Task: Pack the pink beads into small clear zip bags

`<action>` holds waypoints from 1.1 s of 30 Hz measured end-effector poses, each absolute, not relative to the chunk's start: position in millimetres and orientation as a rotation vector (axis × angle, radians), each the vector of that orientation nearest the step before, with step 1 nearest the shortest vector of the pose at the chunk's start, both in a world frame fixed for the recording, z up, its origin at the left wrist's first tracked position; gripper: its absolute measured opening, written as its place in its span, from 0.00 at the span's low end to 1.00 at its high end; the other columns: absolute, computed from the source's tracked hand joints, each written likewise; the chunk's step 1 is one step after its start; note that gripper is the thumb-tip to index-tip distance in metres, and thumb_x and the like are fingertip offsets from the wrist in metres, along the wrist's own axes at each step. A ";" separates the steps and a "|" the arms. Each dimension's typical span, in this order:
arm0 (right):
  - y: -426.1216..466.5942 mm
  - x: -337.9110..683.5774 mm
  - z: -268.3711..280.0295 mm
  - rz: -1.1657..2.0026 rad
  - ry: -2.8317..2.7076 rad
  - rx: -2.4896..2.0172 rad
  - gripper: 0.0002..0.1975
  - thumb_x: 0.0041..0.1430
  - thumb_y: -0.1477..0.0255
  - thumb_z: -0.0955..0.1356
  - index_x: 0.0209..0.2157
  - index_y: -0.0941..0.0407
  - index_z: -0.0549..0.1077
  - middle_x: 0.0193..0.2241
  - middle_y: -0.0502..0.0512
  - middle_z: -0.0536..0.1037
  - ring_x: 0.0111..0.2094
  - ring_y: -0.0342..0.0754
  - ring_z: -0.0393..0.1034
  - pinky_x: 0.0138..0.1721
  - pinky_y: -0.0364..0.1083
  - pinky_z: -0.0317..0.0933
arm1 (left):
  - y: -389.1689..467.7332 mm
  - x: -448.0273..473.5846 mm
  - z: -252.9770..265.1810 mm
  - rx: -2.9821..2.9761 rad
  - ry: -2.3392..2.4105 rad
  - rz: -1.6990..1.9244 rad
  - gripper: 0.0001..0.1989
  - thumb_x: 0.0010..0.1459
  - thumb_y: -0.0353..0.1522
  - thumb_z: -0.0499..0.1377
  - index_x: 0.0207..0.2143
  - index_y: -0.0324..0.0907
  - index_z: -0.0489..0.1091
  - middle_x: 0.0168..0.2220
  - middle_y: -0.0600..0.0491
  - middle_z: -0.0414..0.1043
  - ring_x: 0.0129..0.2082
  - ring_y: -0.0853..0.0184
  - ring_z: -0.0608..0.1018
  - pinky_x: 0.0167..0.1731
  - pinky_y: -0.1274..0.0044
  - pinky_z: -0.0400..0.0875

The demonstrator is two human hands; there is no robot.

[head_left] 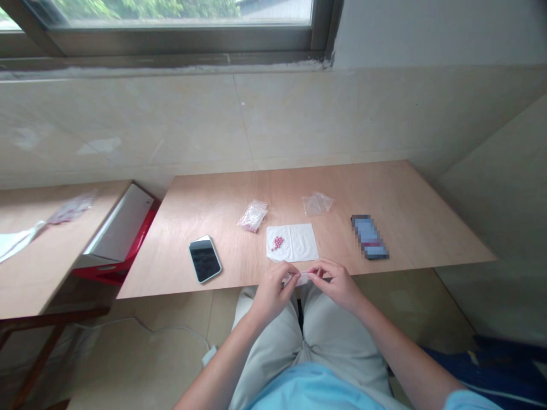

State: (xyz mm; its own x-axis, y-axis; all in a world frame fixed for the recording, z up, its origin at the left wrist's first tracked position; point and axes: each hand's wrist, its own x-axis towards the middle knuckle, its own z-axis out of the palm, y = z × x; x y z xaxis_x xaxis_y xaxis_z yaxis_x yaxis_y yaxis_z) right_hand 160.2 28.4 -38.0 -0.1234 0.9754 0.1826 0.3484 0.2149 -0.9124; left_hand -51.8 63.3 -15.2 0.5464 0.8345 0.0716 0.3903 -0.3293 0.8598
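At the table's front edge, my left hand (274, 291) and my right hand (338, 285) face each other, both closed in a pinch. Between their fingertips stretches the top edge of a small see-through plastic bag (303, 278); whatever is inside it is too small to tell. Just beyond my fingers lies a white paper napkin (302, 242) with a crease down the middle. A small cluster of pinkish-red beads (278, 242) rests on its left half.
Behind the napkin are a filled clear packet (253, 216) and some clear plastic bags (317, 203). A phone (205, 259) lies at left, another phone (370, 237) at right. A second table (47, 273) stands left, beside a red-and-white container (117, 228).
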 end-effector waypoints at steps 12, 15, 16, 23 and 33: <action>28.8 163.3 -36.7 0.925 -1.531 -1.327 0.09 0.65 0.64 0.68 0.35 0.54 0.77 0.32 0.54 0.78 0.34 0.49 0.72 0.35 0.46 0.67 | 65.3 -50.8 -22.6 1.686 1.060 0.731 0.10 0.65 0.39 0.59 0.40 0.43 0.75 0.37 0.50 0.77 0.38 0.64 0.78 0.39 0.74 0.72; 29.6 165.5 -42.3 0.985 -1.474 -1.331 0.11 0.64 0.62 0.69 0.35 0.54 0.78 0.33 0.54 0.78 0.35 0.50 0.73 0.36 0.46 0.68 | 67.7 -51.5 -25.6 1.557 1.037 0.741 0.13 0.64 0.41 0.60 0.39 0.41 0.76 0.35 0.50 0.79 0.36 0.64 0.79 0.36 0.75 0.72; 29.7 166.1 -44.0 1.007 -1.459 -1.329 0.11 0.64 0.62 0.69 0.35 0.54 0.78 0.34 0.55 0.79 0.36 0.50 0.73 0.37 0.47 0.69 | 68.3 -51.7 -26.1 1.527 1.023 0.743 0.14 0.64 0.42 0.60 0.39 0.40 0.76 0.35 0.49 0.79 0.35 0.64 0.79 0.36 0.75 0.72; 29.5 167.3 -47.5 1.070 -1.379 -1.343 0.13 0.64 0.60 0.69 0.38 0.55 0.80 0.36 0.55 0.81 0.37 0.51 0.74 0.40 0.48 0.69 | 68.0 -52.6 -25.5 1.512 1.028 0.743 0.18 0.67 0.44 0.55 0.44 0.40 0.78 0.38 0.48 0.79 0.37 0.63 0.78 0.38 0.75 0.71; 27.4 161.9 -52.3 1.167 -1.225 -1.382 0.17 0.63 0.55 0.69 0.38 0.55 0.77 0.33 0.55 0.81 0.33 0.50 0.75 0.37 0.47 0.70 | 61.6 -42.3 -29.9 1.352 0.921 0.742 0.18 0.67 0.45 0.55 0.46 0.40 0.71 0.38 0.49 0.75 0.35 0.67 0.77 0.35 0.76 0.72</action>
